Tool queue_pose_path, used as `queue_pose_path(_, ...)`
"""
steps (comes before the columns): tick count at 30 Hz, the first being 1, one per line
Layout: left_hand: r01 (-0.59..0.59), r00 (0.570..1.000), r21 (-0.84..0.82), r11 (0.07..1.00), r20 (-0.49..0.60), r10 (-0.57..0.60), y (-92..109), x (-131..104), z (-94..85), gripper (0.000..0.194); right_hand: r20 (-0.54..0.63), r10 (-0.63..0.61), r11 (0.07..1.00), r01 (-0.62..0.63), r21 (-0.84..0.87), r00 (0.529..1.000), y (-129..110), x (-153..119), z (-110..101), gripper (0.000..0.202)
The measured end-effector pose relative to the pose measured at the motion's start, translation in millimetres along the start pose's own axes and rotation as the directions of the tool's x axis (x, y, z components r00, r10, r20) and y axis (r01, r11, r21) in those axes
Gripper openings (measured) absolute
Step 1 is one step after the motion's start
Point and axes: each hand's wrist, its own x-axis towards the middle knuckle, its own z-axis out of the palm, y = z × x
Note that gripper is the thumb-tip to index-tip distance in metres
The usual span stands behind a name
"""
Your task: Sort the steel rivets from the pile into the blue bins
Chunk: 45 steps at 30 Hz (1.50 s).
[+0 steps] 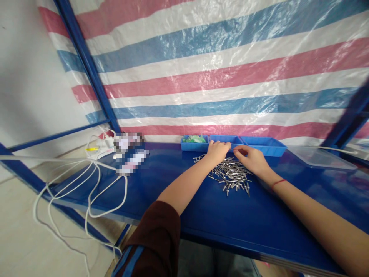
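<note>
A loose pile of silvery metal pins (232, 173), shaped like rivets, lies on the blue table (161, 184). My left hand (218, 151) is over the back of the pile, at the front of the middle blue bin (226, 139); its fingers are bent and what they hold, if anything, is hidden. Just right of it, my right hand (249, 157) has thumb and forefinger pinched together near the bins, on something too small to make out. The left blue bin (194, 146) contains green material. The right blue bin (263, 147) stands behind my right hand.
White cables (95, 192) hang over the table's left end, beside a power strip (106, 152) and blurred-out items (131, 154). A clear plastic lid (323, 157) lies at the right. Blue posts (86, 57) and a striped sheet (201, 84) stand behind.
</note>
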Motion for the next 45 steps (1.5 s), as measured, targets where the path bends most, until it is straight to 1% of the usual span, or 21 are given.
queue_pose_path(1,0.014,1.000,-0.073,0.997,-0.020,-0.015,-0.2,-4.4,-2.9,0.017,-0.002,0.029,0.995,-0.028,0.101,1.000,-3.4,-0.3,1.1,0.024)
queue_pose_path(3,0.031,0.998,-0.230,0.973,-0.051,-0.044,-0.6,-15.4,-7.9,0.016,-0.013,0.080,0.955,-0.073,0.288,0.997,-13.0,-1.3,3.8,0.029)
queue_pose_path(6,0.030,0.983,-0.448,0.894,-0.147,-0.106,-0.3,-33.7,-12.4,0.014,-0.067,0.176,0.869,-0.123,0.479,0.982,-31.5,-3.8,7.5,0.035)
queue_pose_path(9,0.035,0.958,-0.580,0.814,-0.214,-0.194,2.0,-45.9,-13.6,0.013,-0.070,0.217,0.829,-0.146,0.540,0.974,-48.1,-7.2,8.5,0.038)
queue_pose_path(11,0.037,0.951,-0.628,0.777,-0.218,-0.221,4.0,-48.8,-13.1,0.012,-0.050,0.195,0.840,-0.141,0.524,0.979,-54.2,-8.9,7.5,0.036)
queue_pose_path(14,0.041,0.951,-0.678,0.734,-0.198,-0.237,5.8,-49.8,-10.7,0.012,-0.053,0.178,0.863,-0.130,0.488,0.983,-54.6,-9.4,5.6,0.036)
queue_pose_path(16,0.072,0.954,-0.675,0.734,-0.169,-0.249,5.7,-50.8,-9.2,0.015,-0.068,0.173,0.882,-0.124,0.454,0.983,-51.2,-8.7,5.3,0.036)
queue_pose_path(18,0.097,0.958,-0.635,0.766,-0.148,-0.244,5.0,-52.2,-8.6,0.018,-0.082,0.154,0.903,-0.106,0.417,0.985,-47.5,-7.9,5.9,0.037)
queue_pose_path(20,0.087,0.967,-0.591,0.802,-0.144,-0.212,4.0,-53.5,-9.1,0.017,-0.086,0.123,0.916,-0.080,0.392,0.989,-45.3,-7.5,6.8,0.037)
queue_pose_path(22,0.066,0.971,-0.574,0.817,-0.152,-0.185,3.0,-53.9,-10.0,0.015,-0.080,0.097,0.920,-0.058,0.388,0.992,-44.9,-7.6,7.5,0.037)
queue_pose_path(26,0.067,0.966,-0.596,0.800,-0.164,-0.203,2.4,-53.9,-10.1,0.015,-0.069,0.084,0.923,-0.052,0.381,0.994,-45.7,-8.6,8.4,0.035)
queue_pose_path(29,0.080,0.967,-0.619,0.781,-0.141,-0.211,3.8,-54.7,-9.9,0.015,-0.061,0.058,0.936,-0.033,0.350,0.996,-44.6,-9.7,8.6,0.032)
queue_pose_path(32,0.080,0.972,-0.620,0.780,-0.125,-0.200,4.4,-55.1,-10.4,0.016,-0.064,-0.028,0.955,0.045,0.292,0.998,-44.3,-11.1,7.3,0.028)
queue_pose_path(34,0.057,0.977,-0.609,0.791,-0.129,-0.170,2.7,-54.4,-10.3,0.015,-0.058,-0.108,0.962,0.119,0.245,0.992,-45.4,-11.9,5.6,0.026)
queue_pose_path(36,0.032,0.978,-0.601,0.798,-0.145,-0.148,-1.2,-53.0,-9.5,0.012,-0.050,-0.159,0.961,0.166,0.220,0.986,-46.6,-12.1,3.8,0.023)
queue_pose_path(38,0.017,0.974,-0.602,0.799,-0.170,-0.149,-6.4,-51.6,-8.5,0.012,-0.045,-0.164,0.961,0.170,0.219,0.985,-46.5,-11.7,2.5,0.021)
queue_pose_path(41,0.002,0.964,-0.584,0.812,-0.216,-0.157,-14.1,-50.3,-9.1,0.013,-0.051,-0.123,0.965,0.132,0.227,0.991,-42.7,-9.6,1.6,0.020)
queue_pose_path(45,-0.060,0.964,-0.472,0.880,-0.257,-0.072,-19.5,-50.9,-14.4,0.015,-0.040,-0.072,0.966,0.080,0.246,0.997,-35.0,-6.3,2.0,0.024)
